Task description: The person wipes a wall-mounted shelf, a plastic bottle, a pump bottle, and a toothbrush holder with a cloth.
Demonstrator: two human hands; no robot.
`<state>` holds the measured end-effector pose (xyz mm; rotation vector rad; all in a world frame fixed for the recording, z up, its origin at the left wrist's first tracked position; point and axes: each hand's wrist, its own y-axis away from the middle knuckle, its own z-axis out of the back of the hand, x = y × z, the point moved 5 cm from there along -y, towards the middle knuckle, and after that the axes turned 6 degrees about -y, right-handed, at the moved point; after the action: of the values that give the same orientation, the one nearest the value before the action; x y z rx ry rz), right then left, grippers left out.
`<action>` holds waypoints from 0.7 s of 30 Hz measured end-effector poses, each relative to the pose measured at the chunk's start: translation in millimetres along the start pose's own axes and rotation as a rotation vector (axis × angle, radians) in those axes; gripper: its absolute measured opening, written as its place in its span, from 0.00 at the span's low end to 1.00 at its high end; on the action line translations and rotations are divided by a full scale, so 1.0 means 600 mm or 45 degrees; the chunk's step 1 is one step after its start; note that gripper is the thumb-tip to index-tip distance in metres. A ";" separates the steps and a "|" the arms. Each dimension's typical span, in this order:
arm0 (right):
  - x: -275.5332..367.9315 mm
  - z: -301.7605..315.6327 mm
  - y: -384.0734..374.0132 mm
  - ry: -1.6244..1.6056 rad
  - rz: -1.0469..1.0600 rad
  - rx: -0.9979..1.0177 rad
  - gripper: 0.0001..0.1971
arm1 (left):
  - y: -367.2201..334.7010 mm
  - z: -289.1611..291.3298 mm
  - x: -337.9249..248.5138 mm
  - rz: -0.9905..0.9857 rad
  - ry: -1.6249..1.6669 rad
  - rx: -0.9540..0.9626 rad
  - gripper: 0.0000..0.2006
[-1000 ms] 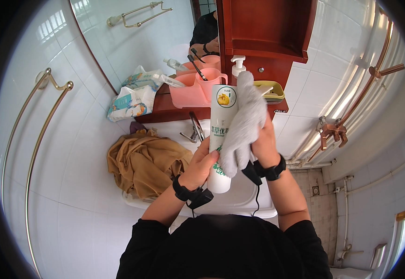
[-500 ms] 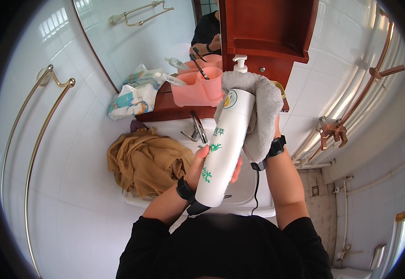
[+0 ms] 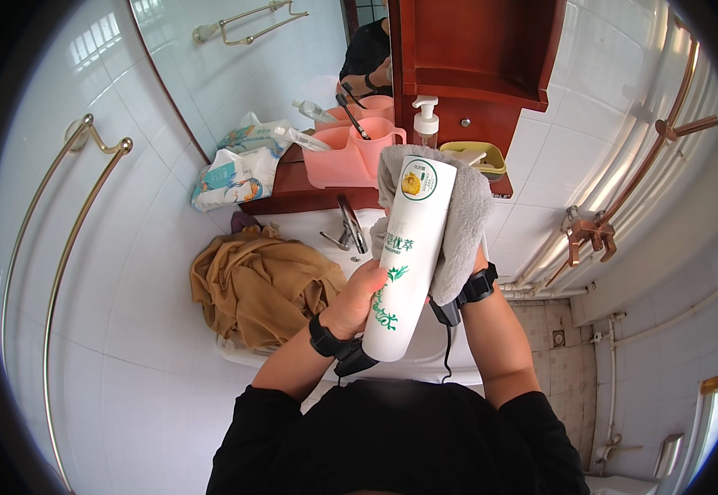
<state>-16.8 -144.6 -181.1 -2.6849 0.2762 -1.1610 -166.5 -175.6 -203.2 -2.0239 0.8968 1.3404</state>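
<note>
The left hand (image 3: pixel 352 304) is gripping the lower half of a white bottle (image 3: pixel 413 260) with green print, its thumb resting along the near face. The right hand (image 3: pixel 481 260), mostly hidden, is holding a gray cloth (image 3: pixel 469 206) behind the bottle and along its right side. Left of the left hand, bunched brown fabric (image 3: pixel 264 285) is lying over the edge of a sink (image 3: pixel 468 363). Beyond that hand, a faucet (image 3: pixel 350 226) is standing; farther off, a pink holder (image 3: pixel 330 167) is holding a toothbrush (image 3: pixel 353 118).

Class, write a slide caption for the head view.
Above a white sink, the left hand holds a white bottle while the right hand holds a grey cloth behind it.
</note>
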 end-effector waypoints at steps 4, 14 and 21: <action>0.006 -0.002 0.012 -0.014 -0.053 0.118 0.22 | 0.001 0.000 -0.015 -0.083 -0.025 -0.092 0.31; -0.041 -0.017 0.056 0.472 0.152 0.233 0.27 | -0.029 0.033 -0.056 -0.378 0.025 -0.398 0.29; -0.105 -0.008 0.144 0.361 0.142 0.250 0.32 | -0.035 0.059 -0.090 -0.460 0.079 -0.414 0.28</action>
<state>-70.3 -212.6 -243.8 -2.3059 0.3309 -1.4515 -185.4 -123.5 -163.8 -2.3439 0.3231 1.2839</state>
